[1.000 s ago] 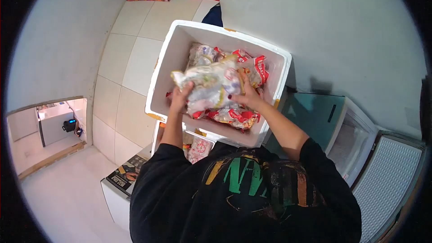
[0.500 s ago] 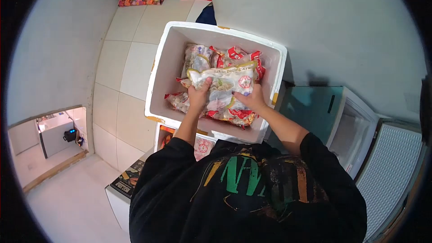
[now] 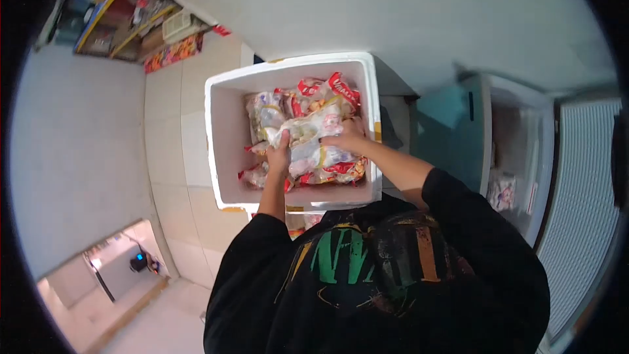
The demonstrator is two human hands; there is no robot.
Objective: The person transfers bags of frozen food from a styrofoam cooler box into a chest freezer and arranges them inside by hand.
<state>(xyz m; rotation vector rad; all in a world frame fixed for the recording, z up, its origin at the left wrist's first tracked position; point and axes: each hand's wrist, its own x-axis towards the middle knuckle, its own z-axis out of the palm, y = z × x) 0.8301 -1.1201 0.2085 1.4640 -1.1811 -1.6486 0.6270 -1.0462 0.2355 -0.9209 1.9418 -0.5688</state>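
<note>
A plump plastic bag of meatballs (image 3: 306,132), white with a gold edge, lies between my two hands over the other bags in a white foam box. My left hand (image 3: 279,154) grips its near left side, thumb on top. At its right side my right hand (image 3: 346,137) holds on, thumb over the printed face. Their other fingers are mostly hidden beneath the bag. Around it sit several red-and-white food bags (image 3: 327,89), and a similar pale bag (image 3: 265,109) rests at the far left. The foam box (image 3: 209,124) has tape on its rim.
To the right a teal chest freezer (image 3: 442,121) stands open, with a packet (image 3: 503,193) inside. A second container with red packets (image 3: 298,221) is partly hidden by my body. Shelves (image 3: 124,16) are at the far left. A wall borders the box's far side.
My view has turned, so the box sits lower left and more of the freezer's inside shows. The bag stays in both hands, its printed face now more crumpled and tilted.
</note>
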